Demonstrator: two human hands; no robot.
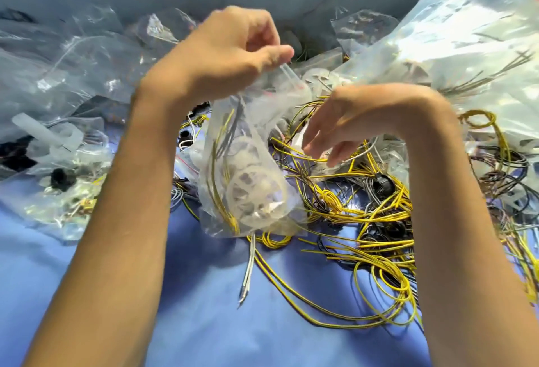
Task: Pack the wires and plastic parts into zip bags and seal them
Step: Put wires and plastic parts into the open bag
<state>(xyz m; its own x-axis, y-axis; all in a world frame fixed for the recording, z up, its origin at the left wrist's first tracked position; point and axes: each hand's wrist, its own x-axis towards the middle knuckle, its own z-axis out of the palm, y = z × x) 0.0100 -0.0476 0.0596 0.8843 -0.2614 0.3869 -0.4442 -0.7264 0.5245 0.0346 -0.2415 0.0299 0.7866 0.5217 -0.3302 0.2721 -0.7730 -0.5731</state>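
Zip bag [250, 133] hangs ctr w/ yellow wires [216, 162] & a plastic wheel [256, 194] inside; thin, limp, prob. slippery, so best held at the mouth strip. Left hand [230, 51] pinches that edge. Right hand [344, 124], fingers loosely spread, hovers over the wire pile [364, 209] on the right.

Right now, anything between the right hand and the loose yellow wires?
Nothing visible. The right hand hangs directly over the yellow wires; the zip bag pinched by the left hand sits off to its left.
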